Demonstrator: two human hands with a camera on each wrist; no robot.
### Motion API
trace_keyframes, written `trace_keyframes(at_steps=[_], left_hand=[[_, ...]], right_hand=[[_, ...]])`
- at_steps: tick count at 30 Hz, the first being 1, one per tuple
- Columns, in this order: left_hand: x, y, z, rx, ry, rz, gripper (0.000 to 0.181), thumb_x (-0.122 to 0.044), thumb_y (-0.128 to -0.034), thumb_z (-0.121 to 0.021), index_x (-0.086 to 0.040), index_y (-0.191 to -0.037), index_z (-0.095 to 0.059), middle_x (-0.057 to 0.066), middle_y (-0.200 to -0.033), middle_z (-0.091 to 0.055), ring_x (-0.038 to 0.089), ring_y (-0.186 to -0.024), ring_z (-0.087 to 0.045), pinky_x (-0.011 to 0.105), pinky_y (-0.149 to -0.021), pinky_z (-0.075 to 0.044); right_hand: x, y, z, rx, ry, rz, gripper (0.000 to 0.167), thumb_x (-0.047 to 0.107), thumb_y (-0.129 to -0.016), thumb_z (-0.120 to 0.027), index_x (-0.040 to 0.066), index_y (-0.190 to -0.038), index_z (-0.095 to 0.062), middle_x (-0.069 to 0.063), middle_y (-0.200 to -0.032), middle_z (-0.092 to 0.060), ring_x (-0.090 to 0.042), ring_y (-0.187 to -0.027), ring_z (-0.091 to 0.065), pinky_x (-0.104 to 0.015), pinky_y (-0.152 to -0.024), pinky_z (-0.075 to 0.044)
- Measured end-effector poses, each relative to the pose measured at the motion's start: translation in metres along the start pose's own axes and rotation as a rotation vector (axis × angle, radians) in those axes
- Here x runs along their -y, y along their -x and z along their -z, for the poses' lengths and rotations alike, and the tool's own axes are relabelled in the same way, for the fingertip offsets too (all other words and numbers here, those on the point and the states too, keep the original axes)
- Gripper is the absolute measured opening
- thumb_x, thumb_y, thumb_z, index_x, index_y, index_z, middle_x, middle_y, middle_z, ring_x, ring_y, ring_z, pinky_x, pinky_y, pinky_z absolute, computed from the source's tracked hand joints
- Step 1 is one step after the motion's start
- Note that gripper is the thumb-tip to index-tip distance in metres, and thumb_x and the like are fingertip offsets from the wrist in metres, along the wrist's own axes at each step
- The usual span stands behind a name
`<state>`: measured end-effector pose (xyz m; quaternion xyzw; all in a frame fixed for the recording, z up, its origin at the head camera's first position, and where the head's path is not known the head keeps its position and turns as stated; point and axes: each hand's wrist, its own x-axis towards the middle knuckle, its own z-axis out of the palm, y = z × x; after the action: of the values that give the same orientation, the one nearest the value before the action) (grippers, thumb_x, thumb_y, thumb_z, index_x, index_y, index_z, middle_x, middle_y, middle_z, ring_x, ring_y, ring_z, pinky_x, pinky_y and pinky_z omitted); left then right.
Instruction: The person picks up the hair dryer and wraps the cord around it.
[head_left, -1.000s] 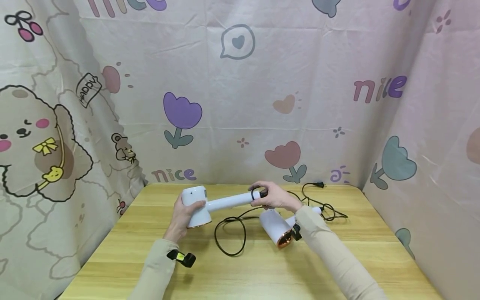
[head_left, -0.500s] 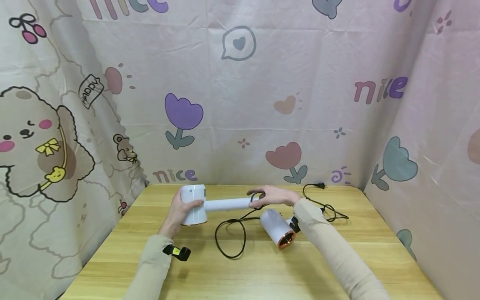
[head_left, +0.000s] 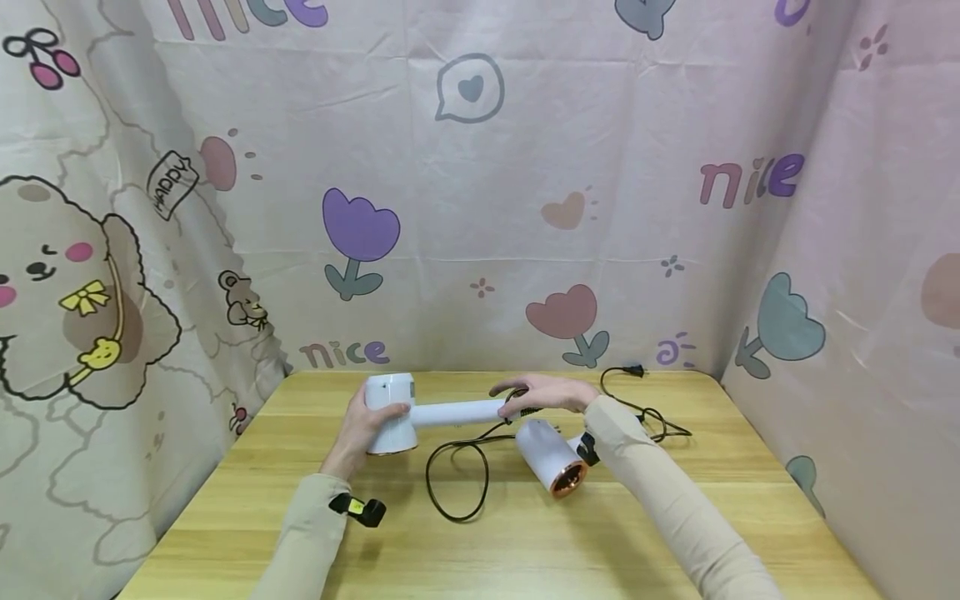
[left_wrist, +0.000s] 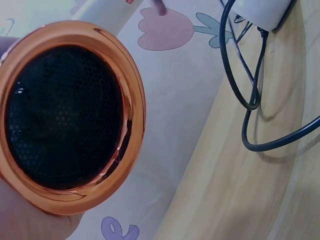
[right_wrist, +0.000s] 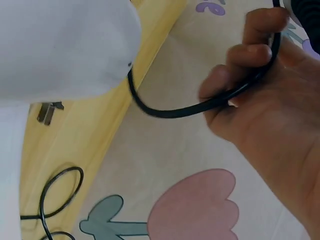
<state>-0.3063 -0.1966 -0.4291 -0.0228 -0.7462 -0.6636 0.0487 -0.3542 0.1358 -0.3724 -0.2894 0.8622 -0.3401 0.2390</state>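
A white hair dryer (head_left: 453, 413) is being held above the tabletop (head_left: 420, 558); taking the far edge as twelve o'clock, its head is sitting toward nine and its handle is pointing toward three. Its copper-coloured ring (left_wrist: 135, 110) is facing downward. The left hand (head_left: 360, 427) is grasping the head, thumb lying toward the handle; a firm grip there seems best, as the head is probably carrying most of the weight. The right hand (head_left: 546, 393) is curling its fingers round a black cord (right_wrist: 172, 114) at the handle's end; a light hold should avoid kinking the cord where it is leaving the handle. A loop of cord (head_left: 459, 521) is lying at six o'clock, so moving slowly would limit snagging. A second dryer (head_left: 550, 458) is resting at four o'clock, near the right hand, and needs room. Farther out, a plug (head_left: 633, 370) is lying between two and three.
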Motion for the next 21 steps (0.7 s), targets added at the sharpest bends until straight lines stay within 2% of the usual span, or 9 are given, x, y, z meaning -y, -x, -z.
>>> trace_keyframes(at_steps=[4,7,11,15,19,21], left_hand=[[0.001,-0.001,0.001,-0.001,0.001,0.031,0.072,-0.017,-0.0812,-0.075,-0.011,-0.141,-0.036,0.015,-0.121,-0.05,0.026,-0.101,-0.057,0.04,-0.078,-0.058],[0.001,-0.001,0.003,-0.005,-0.007,0.052,0.074,-0.019,-0.0816,-0.075,-0.011,-0.143,-0.034,0.016,-0.124,-0.049,0.026,-0.101,-0.058,0.04,-0.077,-0.059],[0.001,-0.001,0.005,-0.019,-0.012,0.084,0.077,-0.022,-0.0822,-0.076,-0.012,-0.145,-0.032,0.016,-0.126,-0.049,0.024,-0.096,-0.061,0.041,-0.072,-0.06],[0.002,-0.002,0.004,-0.045,-0.012,0.088,0.078,-0.023,-0.0814,-0.078,-0.012,-0.145,-0.034,0.017,-0.125,-0.049,0.023,-0.092,-0.062,0.04,-0.07,-0.06],[0.002,-0.002,0.003,-0.079,-0.02,0.086,0.079,-0.024,-0.0809,-0.078,-0.01,-0.145,-0.035,0.018,-0.125,-0.05,0.022,-0.09,-0.063,0.037,-0.07,-0.06],[0.003,-0.002,0.002,-0.096,-0.024,0.091,0.079,-0.024,-0.081,-0.078,-0.01,-0.145,-0.034,0.019,-0.126,-0.05,0.021,-0.089,-0.063,0.036,-0.07,-0.06]], right_hand=[[0.001,-0.004,0.001,-0.039,0.04,0.058,0.058,0.039,-0.084,-0.074,0.02,-0.136,-0.057,0.003,-0.102,-0.072,-0.011,-0.097,-0.064,-0.034,-0.092,-0.049],[0.005,-0.007,0.002,-0.092,0.119,0.084,0.061,0.037,-0.081,-0.078,0.017,-0.135,-0.058,0.004,-0.102,-0.071,-0.01,-0.094,-0.063,-0.032,-0.089,-0.05],[0.013,-0.01,-0.001,-0.197,0.306,0.139,0.067,0.036,-0.078,-0.082,0.012,-0.136,-0.058,0.004,-0.105,-0.071,-0.011,-0.096,-0.061,-0.034,-0.091,-0.05],[0.02,-0.013,-0.006,-0.314,0.487,0.182,0.072,0.033,-0.075,-0.085,0.006,-0.136,-0.057,0.001,-0.105,-0.071,-0.017,-0.099,-0.056,-0.036,-0.09,-0.047],[0.023,-0.013,-0.013,-0.44,0.636,0.209,0.071,0.034,-0.073,-0.086,0.003,-0.131,-0.06,-0.005,-0.105,-0.065,-0.018,-0.094,-0.051,-0.033,-0.082,-0.047],[0.023,-0.013,-0.016,-0.504,0.711,0.213,0.066,0.038,-0.072,-0.085,0.005,-0.125,-0.064,-0.004,-0.099,-0.062,-0.016,-0.088,-0.049,-0.029,-0.075,-0.046]])
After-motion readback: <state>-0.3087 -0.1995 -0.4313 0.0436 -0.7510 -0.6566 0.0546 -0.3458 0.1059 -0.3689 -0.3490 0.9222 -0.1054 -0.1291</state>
